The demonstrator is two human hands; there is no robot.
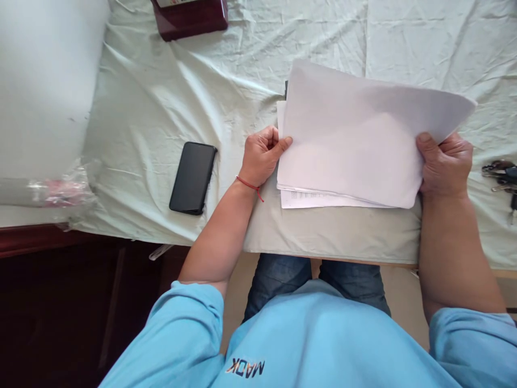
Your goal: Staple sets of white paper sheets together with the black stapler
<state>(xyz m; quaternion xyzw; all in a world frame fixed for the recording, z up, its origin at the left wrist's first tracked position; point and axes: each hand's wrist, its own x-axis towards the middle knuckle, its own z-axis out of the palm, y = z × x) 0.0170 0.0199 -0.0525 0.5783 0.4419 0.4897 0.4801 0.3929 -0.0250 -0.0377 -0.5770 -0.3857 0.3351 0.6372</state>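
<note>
A stack of white paper sheets (351, 134) is held between my hands over the table's near side. My left hand (264, 153) pinches its left edge, thumb on top and fingers curled beneath. On the right edge my right hand (446, 161) grips with the thumb on the upper face, and the far right corner bends upward. Below the stack, a printed sheet (299, 200) sticks out along the near edge, its text too small to read. Something dark peeks out at the far left corner; I cannot tell what it is.
A black smartphone (193, 178) lies left of my left hand on the pale green tablecloth (230, 70). A dark red box (194, 20) stands at the far left. Keys (504, 178) lie at the right edge. Crumpled clear plastic wrap (68, 191) is at the left.
</note>
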